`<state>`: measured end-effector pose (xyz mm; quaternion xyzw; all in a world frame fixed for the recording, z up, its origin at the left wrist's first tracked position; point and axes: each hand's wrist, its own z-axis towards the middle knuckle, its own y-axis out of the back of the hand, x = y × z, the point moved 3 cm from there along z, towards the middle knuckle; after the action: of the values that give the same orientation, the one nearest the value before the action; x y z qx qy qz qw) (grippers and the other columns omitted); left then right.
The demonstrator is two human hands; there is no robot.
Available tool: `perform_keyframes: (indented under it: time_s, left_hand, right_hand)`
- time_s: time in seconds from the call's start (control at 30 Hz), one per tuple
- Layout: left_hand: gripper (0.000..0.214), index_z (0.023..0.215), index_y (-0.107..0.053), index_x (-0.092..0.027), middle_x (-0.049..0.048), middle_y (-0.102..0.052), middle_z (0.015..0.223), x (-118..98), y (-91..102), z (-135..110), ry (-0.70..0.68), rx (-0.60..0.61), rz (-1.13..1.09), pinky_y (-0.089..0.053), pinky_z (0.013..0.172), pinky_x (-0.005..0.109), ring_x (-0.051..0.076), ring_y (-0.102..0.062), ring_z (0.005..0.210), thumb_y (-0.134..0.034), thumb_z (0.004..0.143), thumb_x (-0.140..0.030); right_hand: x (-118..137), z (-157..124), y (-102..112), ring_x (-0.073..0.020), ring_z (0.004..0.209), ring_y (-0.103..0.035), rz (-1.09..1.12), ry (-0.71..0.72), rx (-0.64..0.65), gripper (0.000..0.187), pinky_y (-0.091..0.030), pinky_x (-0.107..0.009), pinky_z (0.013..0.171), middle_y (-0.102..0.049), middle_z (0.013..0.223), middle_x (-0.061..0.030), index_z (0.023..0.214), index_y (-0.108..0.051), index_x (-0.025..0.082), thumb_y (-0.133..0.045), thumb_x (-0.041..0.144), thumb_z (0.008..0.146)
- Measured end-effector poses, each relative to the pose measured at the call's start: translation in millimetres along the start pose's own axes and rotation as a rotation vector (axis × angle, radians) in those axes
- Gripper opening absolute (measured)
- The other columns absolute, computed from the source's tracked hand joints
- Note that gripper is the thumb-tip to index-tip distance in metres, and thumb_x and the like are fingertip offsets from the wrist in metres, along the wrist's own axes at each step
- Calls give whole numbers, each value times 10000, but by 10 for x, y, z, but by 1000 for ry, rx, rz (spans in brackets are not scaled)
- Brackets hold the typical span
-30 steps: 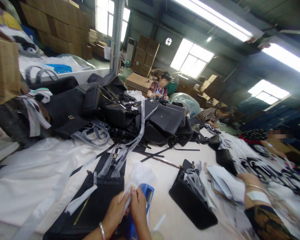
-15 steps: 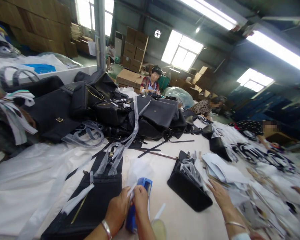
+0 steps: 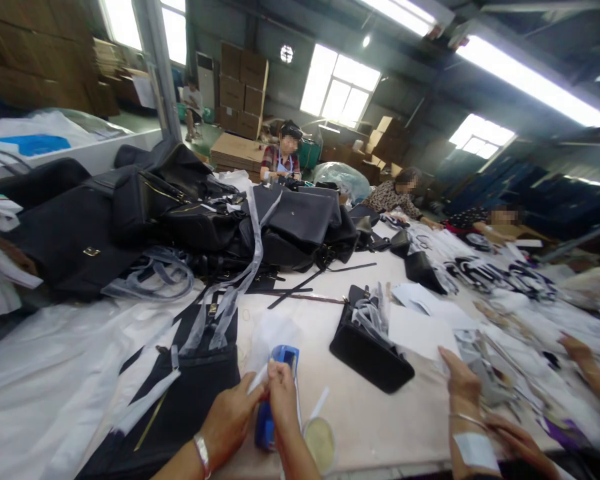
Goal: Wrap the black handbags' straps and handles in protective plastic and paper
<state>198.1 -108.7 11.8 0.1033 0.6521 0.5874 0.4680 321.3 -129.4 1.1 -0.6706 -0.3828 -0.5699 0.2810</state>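
My left hand is closed in a pinch on a thin, whitish see-through sheet, a silver bangle on its wrist. Fingers pinched together, my right hand meets the left at the same sheet's near end. Beneath and behind them lies a blue tape dispenser, partly covered by the right hand. To the left a flat black bag lies on the table, with a gold zip and a zip pull wrapped in white film. A round tub or roll sits right of my right wrist.
A small black handbag with wrapped handles lies to the right. Beyond it, a co-worker's hand holds white paper. Black bags are heaped across the back. Clear plastic film covers the left side. Other people sit farther off.
The view has shifted a little to the right. The co-worker's hand now grips and lifts a white paper. My hands stay pinched together over the blue dispenser.
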Motion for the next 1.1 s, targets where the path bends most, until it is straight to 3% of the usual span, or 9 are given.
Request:
perform_keyframes:
  time_s: [0.13,0.2,0.3,0.4,0.5,0.63,0.7,0.87,1.1]
  left_hand:
    - [485,1296,-476,-277,113,-513,1341,-86,66,-37,12,-11,-280,-487,892,386,261,-609,1061,-400,846,-114]
    - [369,1257,-481,-259,100,-562,1293,-65,75,-28,149,-25,-564,-436,973,383,251,-566,1141,-430,893,-237]
    - [384,1176,-486,-185,106,-691,1017,30,22,42,459,-34,-1016,-486,875,365,241,-650,957,-460,888,-438]
    - [423,962,-572,-130,88,-695,817,68,-14,161,559,99,-1281,-505,674,304,207,-653,713,-589,784,-514]
    - [375,814,-610,-117,51,-665,736,88,53,220,543,209,-1313,-455,579,237,141,-596,601,-655,742,-483]
    - [346,815,-602,-123,10,-631,676,176,147,155,598,179,-1320,-400,521,194,93,-538,530,-630,775,-465]
    - [340,835,-593,-128,9,-633,689,225,146,109,612,176,-1342,-378,500,184,88,-535,529,-614,791,-465]
    - [335,828,-575,-138,16,-636,716,317,105,57,622,197,-1353,-350,462,174,87,-536,529,-596,808,-471]
    - [343,840,-578,-141,22,-638,734,358,89,48,629,215,-1370,-363,462,171,87,-534,537,-589,813,-482]
  right_hand:
    - [-9,-27,90,-152,564,-586,-10,-2,26,249,-485,-253,505,-580,672,15,876,-556,207,-537,452,834]
    - [-10,-40,120,-151,523,-570,-41,6,44,234,-480,-261,505,-558,622,31,895,-547,211,-508,438,856]
    - [71,-59,122,-157,529,-574,-111,52,63,212,-483,-269,526,-552,601,36,952,-543,214,-470,400,882]
    - [219,-41,133,-155,577,-596,-166,105,144,198,-486,-266,577,-573,629,31,997,-553,211,-467,348,883]
    - [254,-6,296,-134,549,-583,-151,73,237,259,-473,-254,563,-601,699,27,1085,-531,206,-468,342,873]
    - [7,-127,774,-140,544,-556,-415,-22,-96,281,-437,-253,550,-630,735,-3,946,-569,202,-398,418,892]
    - [-170,-290,888,-168,591,-572,-527,-61,-159,283,-426,-265,587,-624,670,-12,786,-591,200,-477,451,847]
    - [-454,-633,748,-187,630,-588,-564,-108,-141,336,-416,-260,594,-637,641,-18,677,-621,199,-540,504,793]
    - [-364,-819,642,-182,697,-578,-550,-78,-219,342,-413,-253,646,-629,693,-12,705,-618,191,-533,507,807]
